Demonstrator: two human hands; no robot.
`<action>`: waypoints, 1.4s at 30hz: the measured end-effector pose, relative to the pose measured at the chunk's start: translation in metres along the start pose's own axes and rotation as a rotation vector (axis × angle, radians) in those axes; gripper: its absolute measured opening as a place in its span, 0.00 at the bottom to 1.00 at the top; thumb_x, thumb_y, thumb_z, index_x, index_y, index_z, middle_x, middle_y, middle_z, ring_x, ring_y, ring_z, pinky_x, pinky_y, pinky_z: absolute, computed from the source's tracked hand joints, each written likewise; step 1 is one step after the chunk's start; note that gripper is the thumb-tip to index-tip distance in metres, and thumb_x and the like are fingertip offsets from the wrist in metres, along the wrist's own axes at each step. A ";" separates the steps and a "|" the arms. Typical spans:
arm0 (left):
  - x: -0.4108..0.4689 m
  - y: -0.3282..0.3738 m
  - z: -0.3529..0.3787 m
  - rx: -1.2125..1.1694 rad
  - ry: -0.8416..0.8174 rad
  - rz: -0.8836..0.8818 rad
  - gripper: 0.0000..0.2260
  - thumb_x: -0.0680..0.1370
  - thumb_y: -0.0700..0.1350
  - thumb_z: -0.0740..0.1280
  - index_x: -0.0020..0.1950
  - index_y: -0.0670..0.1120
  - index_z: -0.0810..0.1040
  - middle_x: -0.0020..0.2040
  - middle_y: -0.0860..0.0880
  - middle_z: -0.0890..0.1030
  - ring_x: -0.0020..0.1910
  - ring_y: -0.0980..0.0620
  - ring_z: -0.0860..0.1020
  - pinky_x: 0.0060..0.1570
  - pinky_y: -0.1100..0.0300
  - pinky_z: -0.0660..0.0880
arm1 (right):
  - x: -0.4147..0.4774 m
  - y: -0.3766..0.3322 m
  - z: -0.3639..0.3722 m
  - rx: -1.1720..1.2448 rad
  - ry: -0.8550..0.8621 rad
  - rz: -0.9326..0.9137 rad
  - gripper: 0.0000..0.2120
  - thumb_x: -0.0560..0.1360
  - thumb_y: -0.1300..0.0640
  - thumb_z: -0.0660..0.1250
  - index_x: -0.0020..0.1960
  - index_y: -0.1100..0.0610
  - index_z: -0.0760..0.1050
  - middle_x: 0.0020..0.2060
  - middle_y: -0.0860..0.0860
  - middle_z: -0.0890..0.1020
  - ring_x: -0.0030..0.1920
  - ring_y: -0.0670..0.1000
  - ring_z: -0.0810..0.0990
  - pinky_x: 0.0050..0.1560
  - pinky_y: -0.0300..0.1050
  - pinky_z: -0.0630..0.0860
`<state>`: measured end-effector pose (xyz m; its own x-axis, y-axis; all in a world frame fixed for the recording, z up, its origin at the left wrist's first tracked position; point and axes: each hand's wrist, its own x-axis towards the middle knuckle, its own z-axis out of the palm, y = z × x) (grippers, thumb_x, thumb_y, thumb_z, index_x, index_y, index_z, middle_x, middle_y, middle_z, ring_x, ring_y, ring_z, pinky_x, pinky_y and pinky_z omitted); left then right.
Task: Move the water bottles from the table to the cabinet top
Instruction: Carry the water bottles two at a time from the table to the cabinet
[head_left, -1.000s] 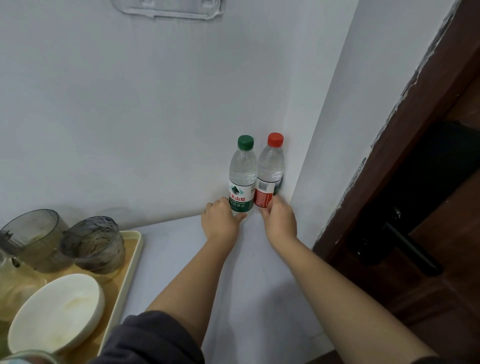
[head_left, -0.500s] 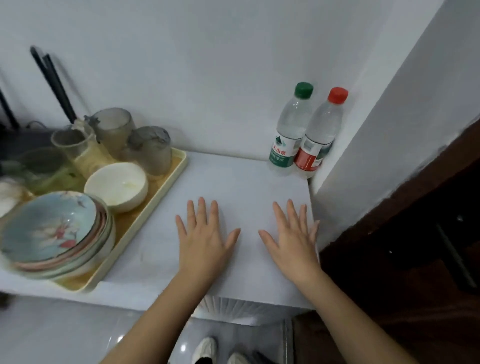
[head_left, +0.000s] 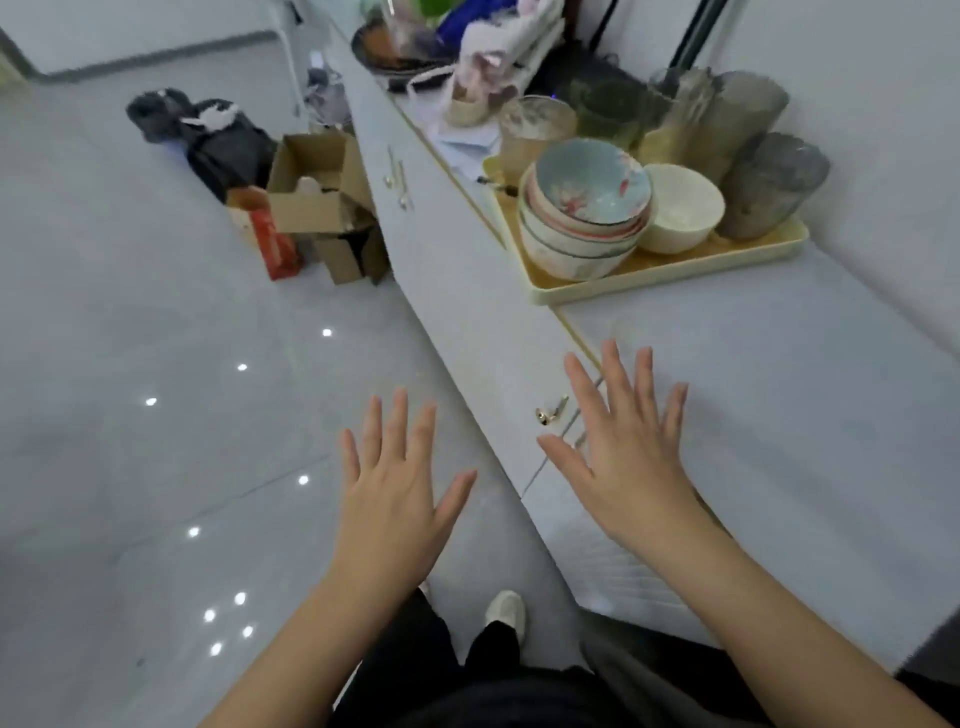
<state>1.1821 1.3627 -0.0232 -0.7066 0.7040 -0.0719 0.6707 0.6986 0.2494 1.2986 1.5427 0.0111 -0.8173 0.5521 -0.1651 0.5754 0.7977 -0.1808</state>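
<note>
From the head camera, your left hand (head_left: 395, 499) is fully released: fingers straight and fanned apart, thumb splayed out to the right, nothing in it; it shows its back to the camera, palm down, held out over the pale tiled floor (head_left: 130, 364), touching nothing that shows. Your right hand (head_left: 628, 457) is just as slack and empty, fingers spread wide and pointing away from you; it lies over the front edge of the white surface (head_left: 779, 389) on top of the cabinet, its thumb reaching over the door front near a small gold handle (head_left: 550, 410); whether the palm touches the surface, you cannot tell from here. Both forearms run up from the bottom of the picture, bare, roughly side by side, the hands apart from each other. The water bottles lie outside this view. Farther along the surface sits a yellow tray (head_left: 675, 278); it carries a stack of patterned bowls (head_left: 587, 208), a plain white bowl (head_left: 680, 208) just beside the stack, and grey glasses (head_left: 769, 187) behind them near the wall. On the floor against the cabinet front stand open cardboard boxes (head_left: 317, 197); a white shoe (head_left: 504, 613) shows between your arms.
</note>
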 end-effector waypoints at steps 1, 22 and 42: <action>-0.010 -0.015 0.000 0.001 0.005 -0.061 0.35 0.77 0.66 0.47 0.76 0.45 0.61 0.78 0.42 0.59 0.78 0.40 0.52 0.73 0.40 0.51 | 0.005 -0.013 0.004 -0.033 -0.015 -0.062 0.39 0.71 0.30 0.33 0.78 0.45 0.35 0.78 0.52 0.33 0.75 0.58 0.27 0.70 0.65 0.29; -0.231 -0.260 -0.004 -0.254 -0.082 -1.036 0.33 0.80 0.64 0.50 0.79 0.50 0.47 0.80 0.46 0.45 0.78 0.44 0.42 0.74 0.40 0.43 | -0.014 -0.380 0.142 -0.405 -0.459 -0.922 0.36 0.79 0.35 0.49 0.80 0.47 0.39 0.79 0.54 0.37 0.77 0.61 0.32 0.73 0.69 0.37; -0.290 -0.455 -0.024 -0.541 0.018 -1.625 0.33 0.80 0.64 0.50 0.79 0.51 0.44 0.80 0.45 0.44 0.78 0.44 0.40 0.74 0.38 0.41 | -0.005 -0.683 0.236 -0.664 -0.604 -1.427 0.35 0.80 0.35 0.50 0.79 0.47 0.39 0.79 0.53 0.38 0.77 0.61 0.34 0.73 0.68 0.38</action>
<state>1.0761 0.8373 -0.0929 -0.5384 -0.6355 -0.5534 -0.8287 0.5186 0.2107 0.9171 0.9385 -0.0932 -0.4177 -0.6899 -0.5913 -0.8013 0.5864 -0.1182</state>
